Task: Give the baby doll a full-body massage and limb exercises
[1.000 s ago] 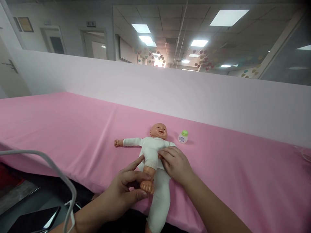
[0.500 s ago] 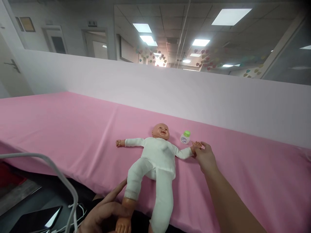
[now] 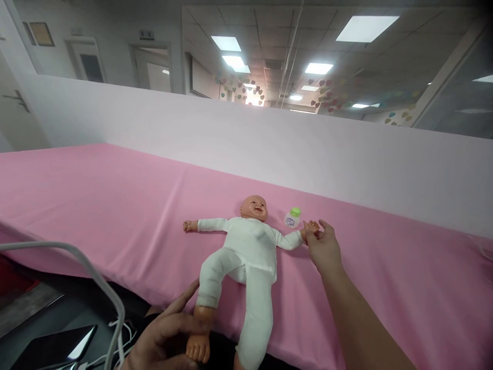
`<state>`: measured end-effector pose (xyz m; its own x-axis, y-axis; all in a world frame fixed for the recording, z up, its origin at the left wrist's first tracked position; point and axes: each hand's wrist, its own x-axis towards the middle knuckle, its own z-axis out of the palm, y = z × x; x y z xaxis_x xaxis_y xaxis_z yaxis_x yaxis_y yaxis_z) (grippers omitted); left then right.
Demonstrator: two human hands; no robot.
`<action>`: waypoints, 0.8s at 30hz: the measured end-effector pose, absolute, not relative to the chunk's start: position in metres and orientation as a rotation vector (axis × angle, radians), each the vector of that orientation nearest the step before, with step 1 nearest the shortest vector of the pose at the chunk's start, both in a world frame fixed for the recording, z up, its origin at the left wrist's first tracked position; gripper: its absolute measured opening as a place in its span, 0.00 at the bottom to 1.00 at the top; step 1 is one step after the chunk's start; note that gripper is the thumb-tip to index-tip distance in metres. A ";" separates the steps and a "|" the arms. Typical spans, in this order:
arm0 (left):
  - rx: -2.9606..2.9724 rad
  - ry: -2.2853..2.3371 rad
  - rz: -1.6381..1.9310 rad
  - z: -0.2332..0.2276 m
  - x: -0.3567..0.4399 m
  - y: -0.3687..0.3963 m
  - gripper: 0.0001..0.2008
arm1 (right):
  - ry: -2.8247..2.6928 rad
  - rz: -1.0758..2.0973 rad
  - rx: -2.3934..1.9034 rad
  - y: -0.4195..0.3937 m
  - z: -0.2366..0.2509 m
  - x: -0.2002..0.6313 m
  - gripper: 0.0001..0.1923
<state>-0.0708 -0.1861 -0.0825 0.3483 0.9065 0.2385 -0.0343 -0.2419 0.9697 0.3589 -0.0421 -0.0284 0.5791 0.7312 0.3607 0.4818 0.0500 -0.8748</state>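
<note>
Pink sheet point(image 3: 115, 205) over a long desk, pale partition point(image 3: 231, 139) behind, office ceiling lights above.

Item: baby doll point(image 3: 250, 246), white suit, lying face up across the sheet, head toward the partition, arms spread to either side, legs reaching the near edge of the desk.

Left hand point(image 3: 165, 341) — at the doll's lower end, below the desk edge; fingers closed about the ankle of the doll's bent leg, bare foot showing beneath them. The grasp seems to keep that leg drawn out and steady.

Right hand point(image 3: 323, 246) — beyond the doll's outstretched arm, on the side away from the left hand; fingertips pinching the doll's small hand, likely keeping the arm out straight.

Small bottle point(image 3: 292, 218), green cap — standing just beside the doll's head, near the held arm, untouched.

White cable point(image 3: 96, 282) and dark phone point(image 3: 54, 347) — well off from the doll, below the desk edge by the left hand.
</note>
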 end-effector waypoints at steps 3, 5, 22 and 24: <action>1.523 0.860 1.105 -0.060 -0.062 -0.179 0.17 | -1.257 0.151 -1.623 -0.062 -0.008 0.327 0.41; 1.501 0.830 1.084 -0.043 -0.052 -0.173 0.16 | -1.447 0.088 -1.529 -0.074 -0.001 0.306 0.35; 1.610 0.664 0.979 0.010 -0.011 -0.134 0.14 | -2.103 -0.194 -1.053 -0.081 -0.018 0.256 0.18; 1.596 0.715 0.929 0.008 -0.017 -0.142 0.14 | -2.029 -0.122 -1.087 -0.080 -0.017 0.261 0.17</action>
